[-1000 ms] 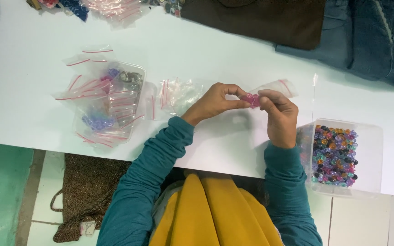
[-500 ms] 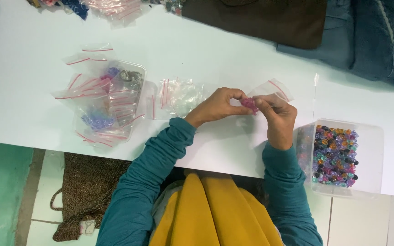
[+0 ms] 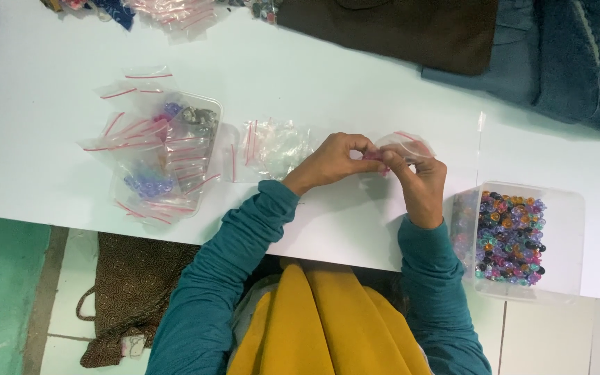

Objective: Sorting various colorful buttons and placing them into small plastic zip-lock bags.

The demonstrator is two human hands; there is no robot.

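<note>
My left hand [image 3: 331,161] and my right hand [image 3: 418,177] meet over the white table [image 3: 300,76], both pinching a small clear zip bag [image 3: 404,144] with a red strip. A bit of pink shows between my fingertips. To the right stands a clear plastic box [image 3: 564,236] full of mixed coloured beads [image 3: 508,239]. Left of my hands lies a loose pile of empty clear zip bags [image 3: 272,146].
A clear tub [image 3: 175,149] at the left holds several filled small bags. More small bags [image 3: 175,12] lie at the table's far edge, beside brown fabric [image 3: 397,28] and blue denim [image 3: 578,55]. A brown patterned bag [image 3: 130,292] sits on the floor below.
My hands have stayed together over the table, working the small bag; the bag has tilted up slightly behind my right fingers.
</note>
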